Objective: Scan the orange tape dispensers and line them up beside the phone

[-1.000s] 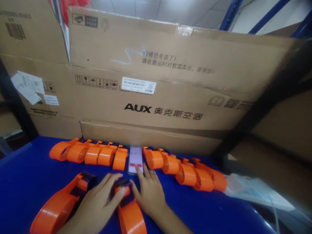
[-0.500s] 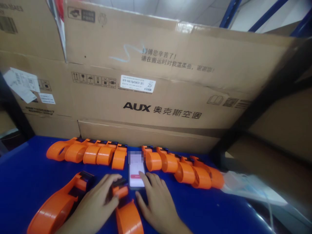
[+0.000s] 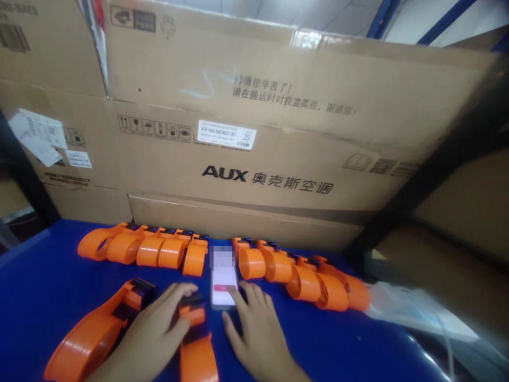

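Note:
My left hand (image 3: 157, 321) has its thumb and fingers around the head of an orange tape dispenser (image 3: 199, 358), whose ring points down towards the bottom edge of the view. A phone (image 3: 225, 298) with a lit screen lies on the blue surface, its upper part blurred out. Over the phone's lower right edge, the index finger of my right hand (image 3: 258, 329) rests at a red button on the screen. That hand grips nothing and its fingers are apart. Left of my left forearm lies a larger orange tape dispenser (image 3: 89, 337), partly covered by the arm.
Several orange dispensers (image 3: 149, 251) stand in a row behind the phone on the left, and several more (image 3: 304, 282) on the right. A large cardboard box (image 3: 254, 207) rises behind the blue surface (image 3: 330, 345). Clear plastic (image 3: 393, 302) lies at right by a dark post (image 3: 360, 254).
The dispenser in my left hand has shifted a little to the left and stands straighter. My right hand stays at the phone, its index fingertip slightly lower.

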Tool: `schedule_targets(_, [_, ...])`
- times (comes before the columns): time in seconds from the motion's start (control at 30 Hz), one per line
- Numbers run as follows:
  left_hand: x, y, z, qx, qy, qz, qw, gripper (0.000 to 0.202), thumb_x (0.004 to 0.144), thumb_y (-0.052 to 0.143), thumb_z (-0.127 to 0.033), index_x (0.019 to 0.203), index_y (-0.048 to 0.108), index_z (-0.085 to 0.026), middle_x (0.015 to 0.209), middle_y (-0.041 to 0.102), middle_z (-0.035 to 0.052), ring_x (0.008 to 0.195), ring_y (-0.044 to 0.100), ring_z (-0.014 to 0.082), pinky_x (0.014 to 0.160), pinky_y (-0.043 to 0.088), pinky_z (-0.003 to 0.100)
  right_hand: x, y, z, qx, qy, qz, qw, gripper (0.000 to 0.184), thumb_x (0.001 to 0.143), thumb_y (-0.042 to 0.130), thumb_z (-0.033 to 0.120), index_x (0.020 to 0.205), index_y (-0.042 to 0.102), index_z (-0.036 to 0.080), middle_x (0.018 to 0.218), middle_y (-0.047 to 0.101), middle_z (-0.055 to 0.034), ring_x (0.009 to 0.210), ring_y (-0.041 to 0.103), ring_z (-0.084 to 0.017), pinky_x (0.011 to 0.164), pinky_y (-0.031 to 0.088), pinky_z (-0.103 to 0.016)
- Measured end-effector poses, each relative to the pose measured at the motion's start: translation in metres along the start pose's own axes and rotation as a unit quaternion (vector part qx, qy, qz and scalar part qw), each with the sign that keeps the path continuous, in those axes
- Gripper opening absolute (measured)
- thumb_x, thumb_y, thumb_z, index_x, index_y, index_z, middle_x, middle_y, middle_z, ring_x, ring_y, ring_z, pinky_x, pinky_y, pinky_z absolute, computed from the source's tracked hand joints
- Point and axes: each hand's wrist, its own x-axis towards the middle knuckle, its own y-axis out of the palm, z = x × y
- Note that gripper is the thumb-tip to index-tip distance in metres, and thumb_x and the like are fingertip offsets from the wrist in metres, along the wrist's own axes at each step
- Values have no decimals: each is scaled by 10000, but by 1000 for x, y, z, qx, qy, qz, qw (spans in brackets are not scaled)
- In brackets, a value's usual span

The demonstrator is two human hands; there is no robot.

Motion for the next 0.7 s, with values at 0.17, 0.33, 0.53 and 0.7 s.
schedule_targets(0.17, [0,0,2,-1,3,-6,1000,544,855,498,-173,1356,523,-383,1393,605,-28,1254,590,233,1053,480,396,-1,0,0,-6,-4,-3,1000,440,944,533,372,1376,538,290,1310,593,-119,1167,536,-333,948,441,-507])
schedule_targets(0.33, [0,0,2,0,4,6,1000,546,869,485,-176,1376,497,-378,1413,585,-18,1268,575,239,1080,452,418,-1,1,-1,-7,-5,-7,1000,441,942,535,369,1376,536,291,1298,600,-114,1165,536,-328,949,443,-500])
schedule_targets(0.53, [0,0,0,-1,-2,11,1000,533,878,480,-192,1381,499,-366,1424,576,-5,1276,565,252,1072,457,434,-1,1,0,-3,-2,-1,1000,389,942,539,364,1318,580,279,1307,598,-112,1166,532,-332,956,437,-509])
schedule_targets(0.7, [0,-1,0,-6,1,11,1000,538,868,482,-174,1368,515,-369,1412,586,-7,1265,573,254,1060,469,434,0,0,0,-3,1,1,1000,395,940,536,358,1326,573,280,1317,591,-117,1168,531,-337,951,439,-519])
